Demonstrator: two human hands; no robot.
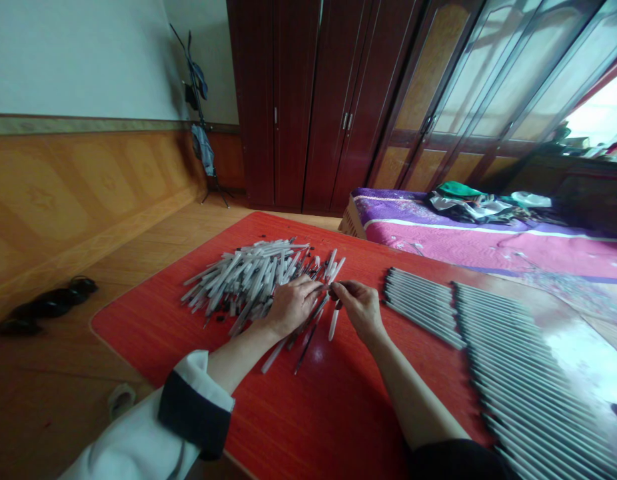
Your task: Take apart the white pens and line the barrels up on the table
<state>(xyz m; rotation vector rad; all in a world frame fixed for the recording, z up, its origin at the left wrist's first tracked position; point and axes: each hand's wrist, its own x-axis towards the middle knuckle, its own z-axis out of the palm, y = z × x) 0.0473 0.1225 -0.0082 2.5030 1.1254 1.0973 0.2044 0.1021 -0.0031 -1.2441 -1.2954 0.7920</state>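
My left hand is closed, its fingertips pinching a thin pen part at the right edge of a loose pile. Facing it, my right hand pinches a small black pen part. The fingertips nearly meet, so the exact shapes are hidden. A white translucent pen barrel shows just below the fingers. The pile of white pen barrels spreads to the left, mixed with small black pieces. Thin dark refills lie under and beside my left hand.
On the red table, a short row of pens and a longer row of pens lie side by side at the right. A bed stands beyond the table, with a dark wardrobe and coat stand behind.
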